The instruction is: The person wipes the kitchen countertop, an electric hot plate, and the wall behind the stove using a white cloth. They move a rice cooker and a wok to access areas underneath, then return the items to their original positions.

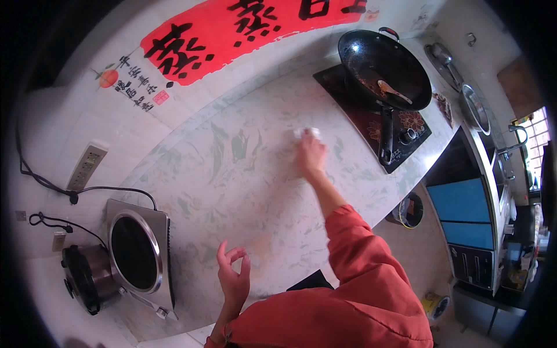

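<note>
My right hand (311, 153) reaches far across the marble-patterned countertop (204, 174). Under its fingers is a small white wad of cloth or paper (300, 132), pressed on the counter; motion blur hides its exact kind. My left hand (234, 272) is near my body above the counter's front part, fingers bent and apart, with nothing in it. The black induction cooker (365, 126) stands to the right of my right hand. On it rests a black wok (383, 56) with a spatula (394, 91) and some food residue inside.
A silver hot plate (167, 243) and an electric pressure cooker (93, 274) with cords stand at left, below a power strip (87, 165). Metal lids and a steel basin (475, 108) lean at the right wall. A bin (409, 211) is on the floor.
</note>
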`<state>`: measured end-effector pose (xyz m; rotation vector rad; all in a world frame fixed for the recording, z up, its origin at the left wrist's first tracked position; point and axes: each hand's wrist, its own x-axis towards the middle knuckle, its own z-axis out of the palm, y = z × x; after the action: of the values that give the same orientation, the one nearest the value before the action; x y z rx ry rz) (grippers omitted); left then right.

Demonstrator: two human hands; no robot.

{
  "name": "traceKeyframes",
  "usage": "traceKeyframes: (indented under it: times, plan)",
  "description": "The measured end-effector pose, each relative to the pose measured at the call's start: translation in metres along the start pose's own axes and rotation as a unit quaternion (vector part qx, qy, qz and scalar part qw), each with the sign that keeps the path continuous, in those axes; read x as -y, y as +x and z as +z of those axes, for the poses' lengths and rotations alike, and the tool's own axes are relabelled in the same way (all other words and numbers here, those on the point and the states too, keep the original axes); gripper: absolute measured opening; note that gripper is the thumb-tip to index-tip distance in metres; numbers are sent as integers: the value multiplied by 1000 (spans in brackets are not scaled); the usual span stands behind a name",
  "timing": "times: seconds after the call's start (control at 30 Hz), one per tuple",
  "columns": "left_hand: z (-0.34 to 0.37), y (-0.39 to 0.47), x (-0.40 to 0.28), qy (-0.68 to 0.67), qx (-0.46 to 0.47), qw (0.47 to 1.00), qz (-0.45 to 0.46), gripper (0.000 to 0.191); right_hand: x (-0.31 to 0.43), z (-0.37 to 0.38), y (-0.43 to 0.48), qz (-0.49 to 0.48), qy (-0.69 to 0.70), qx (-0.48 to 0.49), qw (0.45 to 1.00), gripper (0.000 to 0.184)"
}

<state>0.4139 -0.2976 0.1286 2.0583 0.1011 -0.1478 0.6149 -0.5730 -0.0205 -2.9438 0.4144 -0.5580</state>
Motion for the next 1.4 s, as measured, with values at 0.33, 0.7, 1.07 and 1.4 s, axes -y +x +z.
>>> traceKeyframes:
  times: [0.33, 0.7, 1.07, 1.4]
  plan:
    - [-20, -6, 35, 57, -107, 993, 6, 49, 67, -12, -90, -196, 189, 175, 946, 39]
    - [-173, -72, 169, 340, -550, 638, -419, 65, 212, 65, 27, -237, 177, 51, 954, 29]
    - [-229, -110, 246, -259, -459, 769, -361, 54, -63, -15, -1, 108, -18, 28, 994, 48]
    - [-91, -93, 182, -326, -192, 882, -281, 22, 154, -47, -285, -241, 279, 102, 924, 36]
